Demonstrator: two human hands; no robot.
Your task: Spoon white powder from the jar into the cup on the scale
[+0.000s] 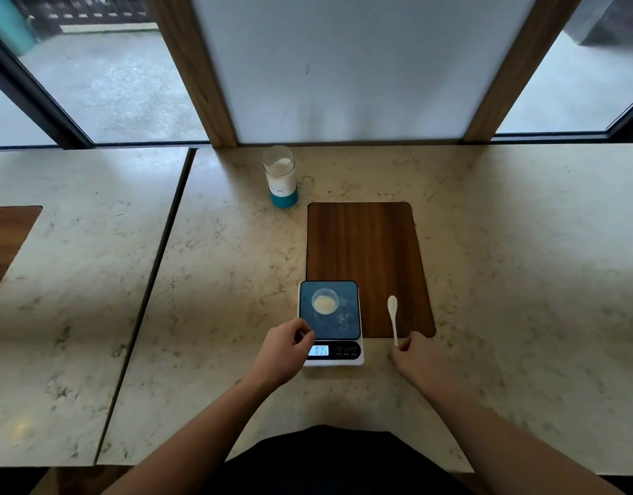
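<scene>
White plastic spoon (pixel 392 317) is pinched by its handle end in our right hand (pixel 413 357), fingers closed on it, bowl pointing away over the wooden board (pixel 370 251). Our left hand (pixel 284 350) is loosely curled, holding nothing, right at the front-left corner of the small digital scale (pixel 331 323). Just beyond it, the clear little cup (pixel 324 301) sits on the scale's dark platform with a thin layer of white powder. The open glass jar with the teal base (pixel 281 176) stands well back on the marble surface (pixel 200 280).
</scene>
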